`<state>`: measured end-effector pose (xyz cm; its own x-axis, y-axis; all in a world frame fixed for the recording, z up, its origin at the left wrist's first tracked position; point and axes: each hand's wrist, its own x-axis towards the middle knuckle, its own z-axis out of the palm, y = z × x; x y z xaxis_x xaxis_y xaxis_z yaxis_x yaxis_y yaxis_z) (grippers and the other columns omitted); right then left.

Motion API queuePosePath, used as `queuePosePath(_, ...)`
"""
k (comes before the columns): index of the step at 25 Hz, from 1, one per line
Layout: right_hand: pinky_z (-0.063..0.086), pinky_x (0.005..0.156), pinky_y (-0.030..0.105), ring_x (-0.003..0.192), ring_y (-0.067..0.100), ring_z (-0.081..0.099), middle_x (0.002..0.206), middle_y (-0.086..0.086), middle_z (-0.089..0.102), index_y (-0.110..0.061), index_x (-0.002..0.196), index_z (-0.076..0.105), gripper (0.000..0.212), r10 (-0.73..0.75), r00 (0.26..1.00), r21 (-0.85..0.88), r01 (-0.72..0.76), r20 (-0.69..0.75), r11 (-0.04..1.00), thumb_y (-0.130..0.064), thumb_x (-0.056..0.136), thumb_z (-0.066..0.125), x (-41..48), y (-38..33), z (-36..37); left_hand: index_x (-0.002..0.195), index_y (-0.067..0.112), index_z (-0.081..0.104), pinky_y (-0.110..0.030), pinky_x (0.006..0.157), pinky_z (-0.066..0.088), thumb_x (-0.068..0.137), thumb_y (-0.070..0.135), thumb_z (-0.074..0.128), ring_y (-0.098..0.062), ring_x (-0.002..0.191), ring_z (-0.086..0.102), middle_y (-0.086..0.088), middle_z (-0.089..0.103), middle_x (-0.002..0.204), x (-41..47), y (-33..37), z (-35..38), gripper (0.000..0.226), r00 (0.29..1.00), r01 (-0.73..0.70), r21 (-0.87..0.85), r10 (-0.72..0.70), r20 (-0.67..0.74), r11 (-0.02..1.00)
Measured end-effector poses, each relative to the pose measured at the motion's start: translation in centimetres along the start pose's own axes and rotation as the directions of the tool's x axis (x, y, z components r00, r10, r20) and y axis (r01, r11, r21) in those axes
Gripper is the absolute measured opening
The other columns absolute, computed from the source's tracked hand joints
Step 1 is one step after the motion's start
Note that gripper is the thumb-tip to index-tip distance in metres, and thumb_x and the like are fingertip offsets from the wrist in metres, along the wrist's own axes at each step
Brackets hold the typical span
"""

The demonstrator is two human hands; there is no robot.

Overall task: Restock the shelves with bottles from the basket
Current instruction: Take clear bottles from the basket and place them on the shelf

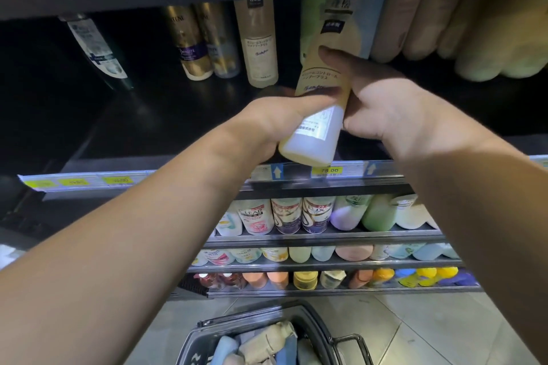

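Note:
A tall cream shampoo bottle (318,115) is held tilted over the front of the dark shelf (166,127), its base toward me. My left hand (272,121) grips its lower left side. My right hand (385,107) grips its right side, the thumb pressed on the label. A matching cream bottle (261,44) stands upright on the shelf just behind and to the left. On the floor below sits the dark basket (314,323) holding several bottles.
On the same shelf stand two gold bottles (192,41), a leaning dark green bottle (98,50) at far left, and a row of pale bottles (444,21) at right. A price rail (124,181) edges the shelf. Lower shelves (311,216) are packed with bottles.

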<state>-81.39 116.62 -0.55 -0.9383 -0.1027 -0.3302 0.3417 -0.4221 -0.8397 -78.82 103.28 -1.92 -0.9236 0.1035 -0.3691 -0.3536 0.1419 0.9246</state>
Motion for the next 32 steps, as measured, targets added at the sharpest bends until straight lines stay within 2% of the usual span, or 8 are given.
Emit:
queuePosePath(5, 0.054, 0.086, 0.053, 0.098, 0.037, 0.069, 0.110, 0.019, 0.070, -0.003, 0.122, 0.059, 0.055, -0.154, 0.982, -0.088, 0.164, 0.112, 0.982, -0.012, 0.071, 0.078, 3.7, -0.3, -0.2, 0.115, 0.012, 0.067, -0.044, 0.088, 0.058, 0.072, 0.025, 0.085, -0.023, 0.094, 0.073, -0.006, 0.076, 0.103, 3.3, -0.9, -0.5, 0.048, 0.970, -0.242, -0.053, 0.243, 0.011, 0.969)
queuePosePath(8, 0.053, 0.085, 0.057, 0.103, 0.041, 0.065, 0.111, 0.023, 0.065, 0.003, 0.125, 0.054, 0.063, -0.246, 0.947, 0.017, 0.248, 0.209, 0.969, -0.004, 0.066, 0.076, 5.3, 1.1, -0.9, 0.131, 0.015, 0.056, -0.041, 0.092, 0.056, 0.052, 0.033, 0.089, -0.016, 0.103, 0.070, -0.001, 0.072, 0.115, 4.9, -2.0, -1.4, 0.087, 0.952, -0.305, 0.123, 0.303, 0.029, 0.945)
queuePosePath(10, 0.053, 0.085, 0.054, 0.097, 0.036, 0.066, 0.099, 0.018, 0.066, 0.000, 0.120, 0.054, 0.053, -0.330, 0.905, 0.079, 0.321, 0.267, 0.944, 0.001, 0.069, 0.070, 6.2, 1.6, -1.4, 0.134, 0.017, 0.053, -0.040, 0.097, 0.054, 0.045, 0.041, 0.090, -0.014, 0.108, 0.067, 0.001, 0.069, 0.121, 6.0, -3.1, -2.2, 0.100, 0.953, -0.302, 0.197, 0.303, 0.024, 0.933)
queuePosePath(15, 0.051, 0.086, 0.050, 0.103, 0.035, 0.064, 0.105, 0.015, 0.066, 0.000, 0.131, 0.041, 0.065, -0.384, 0.843, 0.088, 0.380, 0.375, 0.921, 0.006, 0.072, 0.068, 6.9, 1.6, -1.9, 0.131, 0.016, 0.056, -0.037, 0.100, 0.051, 0.065, 0.029, 0.090, -0.011, 0.111, 0.064, 0.003, 0.068, 0.122, 7.1, -3.8, -2.5, 0.076, 0.942, -0.324, 0.296, 0.335, 0.014, 0.899)
queuePosePath(20, 0.054, 0.090, 0.046, 0.106, 0.023, 0.067, 0.109, 0.004, 0.070, -0.010, 0.132, 0.045, 0.084, -0.406, 0.893, -0.246, 0.445, 0.196, 0.861, -0.009, 0.057, 0.080, 6.5, 2.4, -1.7, 0.131, 0.020, 0.054, -0.036, 0.099, 0.050, 0.066, 0.038, 0.088, -0.013, 0.112, 0.062, 0.005, 0.066, 0.123, 7.5, -4.1, -2.0, 0.076, 0.934, -0.311, 0.394, 0.355, -0.044, 0.865)
queuePosePath(26, 0.055, 0.087, 0.051, 0.111, 0.023, 0.064, 0.118, 0.006, 0.065, -0.022, 0.126, 0.044, 0.090, -0.467, 0.855, -0.378, 0.518, 0.225, 0.767, -0.021, 0.046, 0.086, 6.7, 2.7, -1.6, 0.128, 0.015, 0.055, -0.033, 0.095, 0.051, 0.069, 0.024, 0.087, -0.015, 0.108, 0.063, 0.000, 0.067, 0.120, 7.8, -4.3, -1.8, 0.068, 0.918, -0.317, 0.358, 0.378, -0.116, 0.879)
queuePosePath(29, 0.053, 0.093, 0.051, 0.114, 0.024, 0.061, 0.122, 0.010, 0.062, -0.017, 0.130, 0.043, 0.091, -0.500, 0.825, -0.379, 0.565, 0.262, 0.733, -0.021, 0.048, 0.083, 7.8, 2.6, -1.4, 0.126, 0.008, 0.056, -0.036, 0.096, 0.053, 0.074, 0.009, 0.083, -0.020, 0.102, 0.066, -0.008, 0.068, 0.112, 8.6, -4.1, -2.7, 0.059, 0.909, -0.318, 0.191, 0.356, -0.218, 0.929)
queuePosePath(32, 0.050, 0.097, 0.054, 0.116, 0.026, 0.060, 0.125, 0.014, 0.061, -0.009, 0.137, 0.038, 0.098, -0.464, 0.843, -0.396, 0.537, 0.272, 0.745, -0.021, 0.052, 0.085, 9.4, 2.0, -1.8, 0.113, 0.018, 0.061, -0.031, 0.094, 0.053, 0.078, 0.014, 0.081, -0.014, 0.092, 0.064, -0.005, 0.066, 0.100, 9.4, -3.9, -4.5, 0.041, 0.877, -0.302, 0.238, 0.367, -0.309, 0.923)
